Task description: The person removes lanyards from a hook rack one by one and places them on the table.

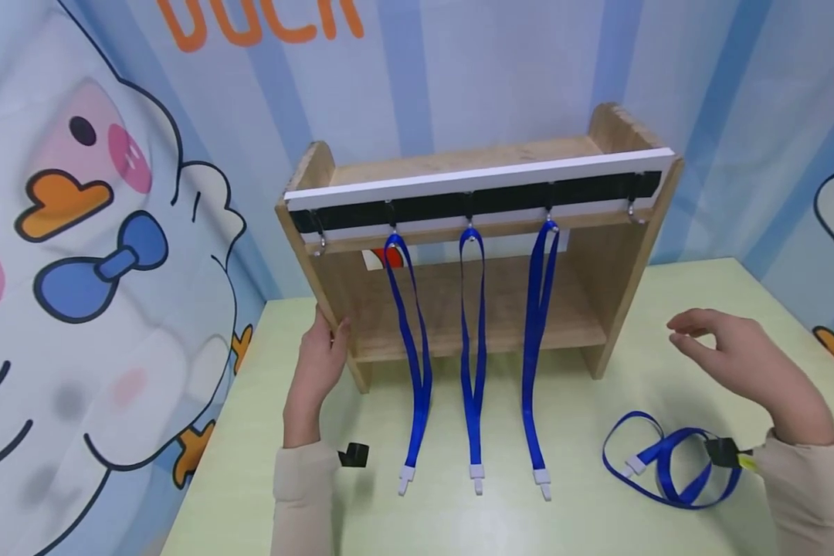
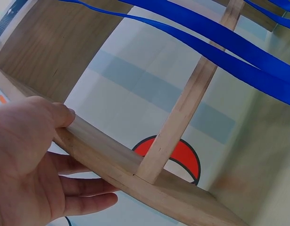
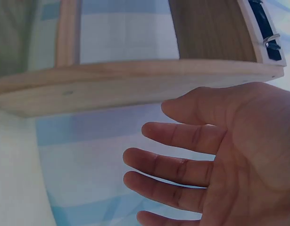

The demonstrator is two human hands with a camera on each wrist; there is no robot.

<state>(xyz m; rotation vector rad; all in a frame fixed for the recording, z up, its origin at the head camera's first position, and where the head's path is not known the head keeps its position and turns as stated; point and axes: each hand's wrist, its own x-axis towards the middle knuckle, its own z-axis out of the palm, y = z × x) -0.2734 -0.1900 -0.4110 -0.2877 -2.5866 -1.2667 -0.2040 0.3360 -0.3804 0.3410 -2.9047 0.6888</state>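
Note:
A wooden shelf rack (image 1: 472, 301) stands on the table, a row of metal hooks along its black-and-white front strip (image 1: 431, 208). Three blue lanyards (image 1: 474, 332) hang from its middle hooks, white clips downward. My left hand (image 1: 323, 351) holds the rack's left side panel (image 2: 102, 160), thumb on the front edge and fingers round the outer side, as the left wrist view shows. To the right of the rack is my right hand (image 1: 730, 347), apart from it, with relaxed fingers (image 3: 173, 165) and nothing in them. A fourth lanyard (image 1: 688, 494) lies coiled below that hand.
The outermost hooks, left (image 1: 320, 243) and right (image 1: 635, 211), carry nothing. The pale green table (image 1: 445, 525) extends in front of the rack. Behind it hangs a blue striped cloth (image 1: 500, 69), with a cartoon duck (image 1: 132, 332) at the left.

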